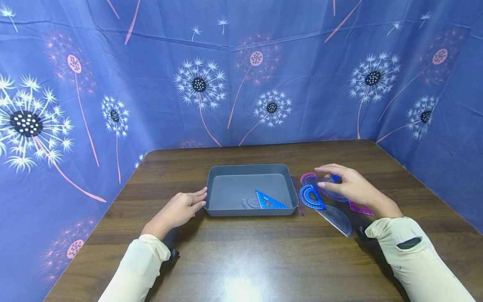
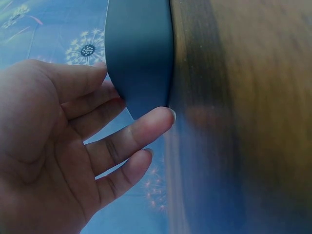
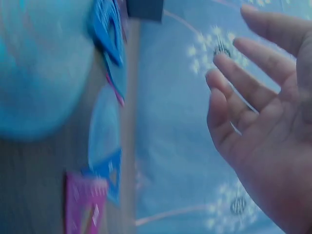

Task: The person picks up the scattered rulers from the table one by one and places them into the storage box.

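A grey tray (image 1: 226, 188) holds a blue set square (image 1: 261, 197) and a small clear protractor (image 1: 249, 204). My left hand (image 1: 181, 208) is at its left end, fingertips at the outer wall (image 2: 139, 53), fingers extended rather than gripping. Above the drawing tools to the right hovers my right hand (image 1: 349, 182), fingers spread and nothing between them. Beneath and near it lie a blue protractor (image 1: 305, 198), a pink protractor (image 1: 306, 177), a large clear protractor (image 1: 337, 220) and a pink set square (image 1: 360, 209). Another blue set square (image 3: 111, 170) shows in the right wrist view.
A reddish transparent strip (image 1: 299, 209) lies along the tray's right side. The brown wooden table (image 1: 188, 256) reaches back to a blue dandelion-print cloth (image 1: 234, 109), which also hangs at both sides.
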Available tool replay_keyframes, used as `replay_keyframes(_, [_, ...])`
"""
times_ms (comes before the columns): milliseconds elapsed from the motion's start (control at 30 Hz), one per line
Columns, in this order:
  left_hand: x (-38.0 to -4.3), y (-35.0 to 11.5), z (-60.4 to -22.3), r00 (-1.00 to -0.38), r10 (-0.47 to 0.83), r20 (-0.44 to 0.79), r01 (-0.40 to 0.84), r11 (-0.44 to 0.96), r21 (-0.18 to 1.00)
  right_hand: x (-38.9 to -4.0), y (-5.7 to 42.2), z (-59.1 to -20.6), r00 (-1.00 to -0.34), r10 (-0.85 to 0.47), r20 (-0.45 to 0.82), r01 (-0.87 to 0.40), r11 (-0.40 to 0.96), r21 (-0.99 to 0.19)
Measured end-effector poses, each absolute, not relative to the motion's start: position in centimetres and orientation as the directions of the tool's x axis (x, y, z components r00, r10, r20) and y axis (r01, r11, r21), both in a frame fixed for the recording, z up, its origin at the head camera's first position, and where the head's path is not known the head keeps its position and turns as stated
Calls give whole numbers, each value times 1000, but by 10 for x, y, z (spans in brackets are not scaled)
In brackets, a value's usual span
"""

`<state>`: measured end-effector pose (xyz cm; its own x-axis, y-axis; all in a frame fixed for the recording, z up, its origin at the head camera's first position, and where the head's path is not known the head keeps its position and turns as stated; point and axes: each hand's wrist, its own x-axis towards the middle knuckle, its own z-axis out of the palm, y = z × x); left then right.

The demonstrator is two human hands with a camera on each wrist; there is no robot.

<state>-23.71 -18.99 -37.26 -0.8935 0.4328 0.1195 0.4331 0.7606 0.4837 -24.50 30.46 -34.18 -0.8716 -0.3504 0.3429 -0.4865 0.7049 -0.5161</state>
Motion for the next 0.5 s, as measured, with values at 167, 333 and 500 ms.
replay_keyframes(167, [-237, -189, -372, -894, 431, 119, 431, 760, 486, -248, 333, -336, -924, -246, 292, -373, 750, -547])
replay_keyframes(333, [-238, -189, -372, -893, 434, 117, 432, 757, 490, -254, 356, -340, -955, -249, 164, -298, 771, -563])
replay_keyframes(500, [-238, -189, -372, -892, 437, 111, 431, 753, 497, -255, 373, -348, -973, -230, 17, -200, 805, -558])
